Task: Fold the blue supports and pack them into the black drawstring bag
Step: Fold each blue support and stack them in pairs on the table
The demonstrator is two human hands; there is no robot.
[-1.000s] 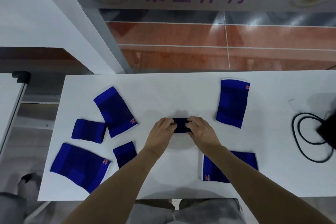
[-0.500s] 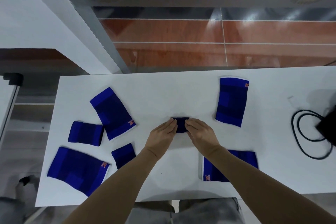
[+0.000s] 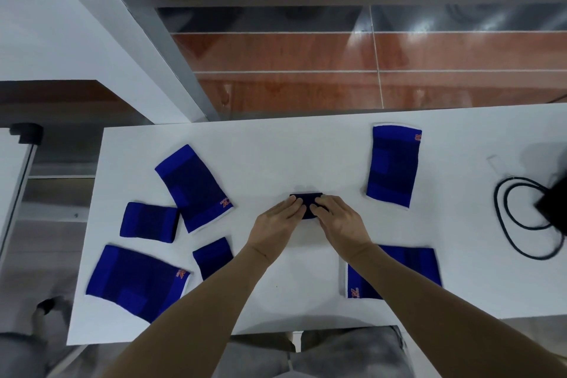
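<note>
Seven blue supports lie on the white table (image 3: pixel 306 147), listed left to right.

Item 1: large flat support (image 3: pixel 135 282), near-left corner, orange logo at its right edge.
Item 2: small folded support (image 3: pixel 149 222), just beyond item 1.
Item 3: large flat support (image 3: pixel 194 187), tilted, its near edge just beside item 2.
Item 4: small folded support (image 3: pixel 212 256), near the left forearm.
Item 5: small dark folded support (image 3: pixel 306 200), table centre. Left hand (image 3: pixel 277 225) and right hand (image 3: pixel 340 222) both rest on it, palms down, fingers extended flat and pressing its left and right ends; neither hand is closed around it.
Item 6: large flat support (image 3: pixel 408 267), near edge, partly covered by the right forearm.
Item 7: large flat support (image 3: pixel 393 165), upright, far right of centre, well apart from the hands.

Black drawstring bag (image 3: pixel 553 205): right edge of view, mostly cut off, its cord (image 3: pixel 509 224) looped on the table beside it. No support is seen inside it.
</note>
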